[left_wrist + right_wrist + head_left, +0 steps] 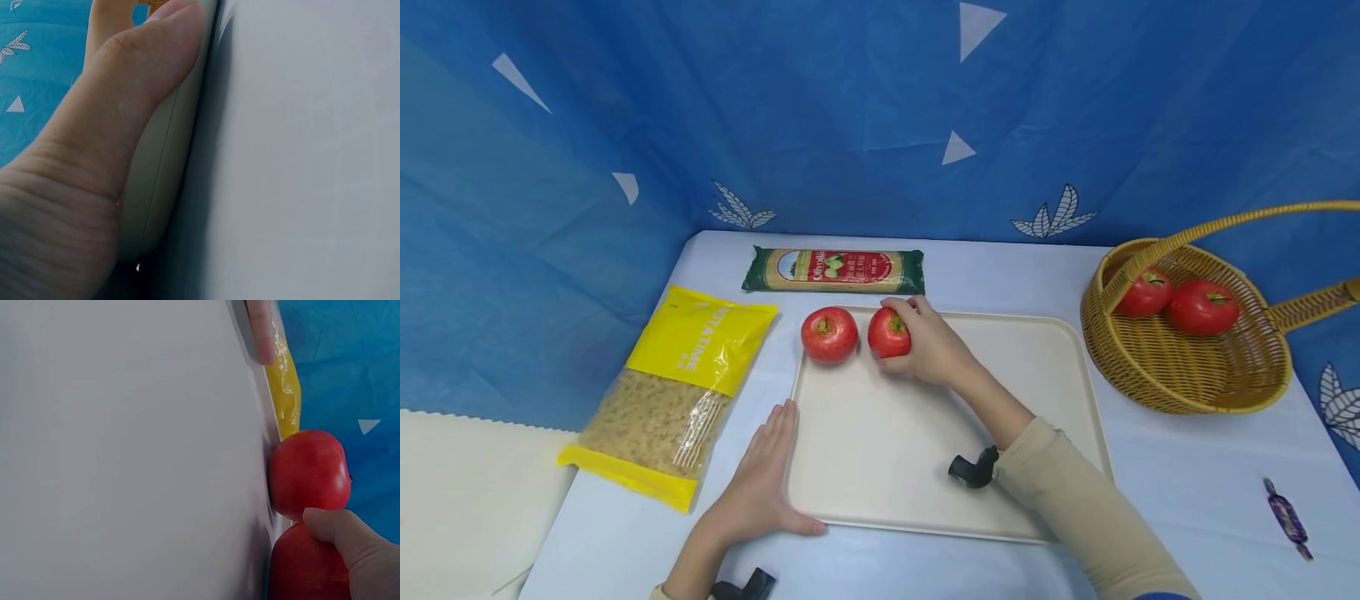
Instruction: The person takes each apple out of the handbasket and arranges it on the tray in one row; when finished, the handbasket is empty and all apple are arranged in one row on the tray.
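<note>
Near the back left of a cream tray (880,450), my right hand (928,342) grips a red apple (889,333), its thumb and fingers on either side. A second red apple (829,335) is at the tray's back left corner, just left of the held one. In the right wrist view the held apple (306,569) is partly cut off below the other apple (310,475). My left hand (760,479) lies along the tray's left edge, fingers straight, thumb at the front left corner. The left wrist view shows that thumb against the tray's side (156,169).
A wicker basket (1180,383) with two red apples (1202,307) stands at the right, its handle arching up. A yellow pasta bag (662,396) lies left, and a green-ended pasta packet (835,271) lies behind the tray. A purple wrapped candy (1288,518) lies front right.
</note>
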Demonstrator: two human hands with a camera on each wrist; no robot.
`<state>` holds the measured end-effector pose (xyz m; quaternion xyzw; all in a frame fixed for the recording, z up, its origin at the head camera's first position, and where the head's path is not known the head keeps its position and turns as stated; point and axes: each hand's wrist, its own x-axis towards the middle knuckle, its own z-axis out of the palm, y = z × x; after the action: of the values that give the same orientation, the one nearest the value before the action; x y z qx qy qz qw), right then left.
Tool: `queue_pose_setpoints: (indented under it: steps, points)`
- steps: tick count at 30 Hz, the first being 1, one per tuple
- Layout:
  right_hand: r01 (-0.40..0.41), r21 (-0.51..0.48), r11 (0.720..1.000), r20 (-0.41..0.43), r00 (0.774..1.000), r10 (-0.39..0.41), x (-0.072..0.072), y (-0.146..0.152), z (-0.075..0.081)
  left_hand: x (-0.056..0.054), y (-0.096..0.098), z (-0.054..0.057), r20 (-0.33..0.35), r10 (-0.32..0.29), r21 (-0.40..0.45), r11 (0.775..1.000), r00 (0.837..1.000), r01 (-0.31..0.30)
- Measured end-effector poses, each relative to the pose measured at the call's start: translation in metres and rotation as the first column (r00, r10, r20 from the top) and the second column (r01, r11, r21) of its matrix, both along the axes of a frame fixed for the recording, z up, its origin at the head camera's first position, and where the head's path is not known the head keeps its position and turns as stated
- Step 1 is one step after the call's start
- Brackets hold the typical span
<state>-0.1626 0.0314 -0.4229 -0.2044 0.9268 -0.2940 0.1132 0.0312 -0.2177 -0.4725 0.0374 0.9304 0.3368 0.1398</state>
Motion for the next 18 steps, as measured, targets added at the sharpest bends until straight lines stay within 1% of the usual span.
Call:
queue_pose_setpoints:
  steps: [3, 11, 18]
  points:
    - [0.008, -0.018, 1.000, 0.005, 1.000, -0.008, 0.0007, -0.0031, -0.0016, 0.0004, 0.0003, 0.0005, -0.005, -0.004, -0.002, 1.000, 1.000, 0.004]
    - [0.021, -0.027, 0.999, 0.000, 1.000, -0.021, 0.0030, -0.0092, -0.0059, 0.0009, 0.0007, 0.0002, -0.019, -0.005, 0.016, 1.000, 1.000, 0.005]
    - [0.032, -0.042, 0.999, 0.003, 0.999, -0.032, 0.0035, -0.0110, -0.0073, 0.0013, -0.0004, -0.0024, -0.054, -0.015, 0.015, 1.000, 0.998, 0.016]
